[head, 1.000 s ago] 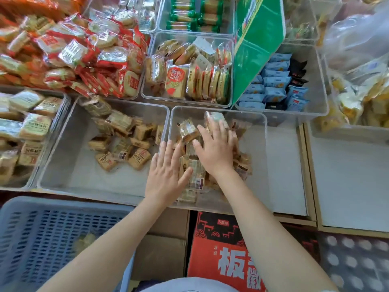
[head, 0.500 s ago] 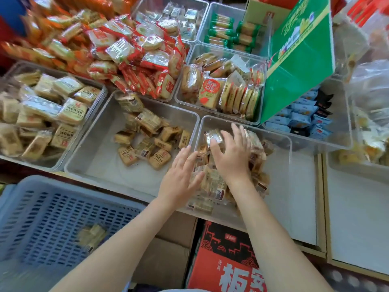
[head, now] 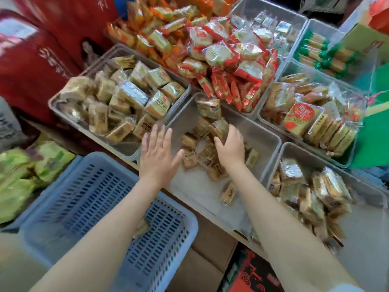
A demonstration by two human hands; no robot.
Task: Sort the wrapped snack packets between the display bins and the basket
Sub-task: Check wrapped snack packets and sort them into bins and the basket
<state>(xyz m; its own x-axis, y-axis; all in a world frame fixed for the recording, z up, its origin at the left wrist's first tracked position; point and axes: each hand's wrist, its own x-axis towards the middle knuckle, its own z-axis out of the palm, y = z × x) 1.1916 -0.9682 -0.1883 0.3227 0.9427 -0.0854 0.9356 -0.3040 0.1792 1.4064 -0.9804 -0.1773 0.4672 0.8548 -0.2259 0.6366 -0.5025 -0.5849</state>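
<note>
A clear display bin [head: 265,137] in the middle holds several small brown wrapped snack packets [head: 190,159]. My right hand [head: 231,146] is inside this bin on top of the pile. Its fingers bend down over the packets and are blurred, so a grip cannot be made out. My left hand [head: 158,153] hovers flat with its fingers spread over the bin's near-left corner, holding nothing. The blue slotted basket [head: 84,199] sits at the lower left. One packet [head: 143,226] lies in it, partly hidden by my left forearm.
A bin of shiny brown packets [head: 305,197] stands to the right, and a full bin of tan packets [head: 126,98] to the left. Red-wrapped packets [head: 223,60] are heaped behind. Green bags [head: 19,175] lie far left, with cardboard boxes [head: 210,260] below the shelf edge.
Both hands have moved left, from the right-hand bin of shiny packets to the middle bin. The view has swung left, bringing more of the blue basket into sight.
</note>
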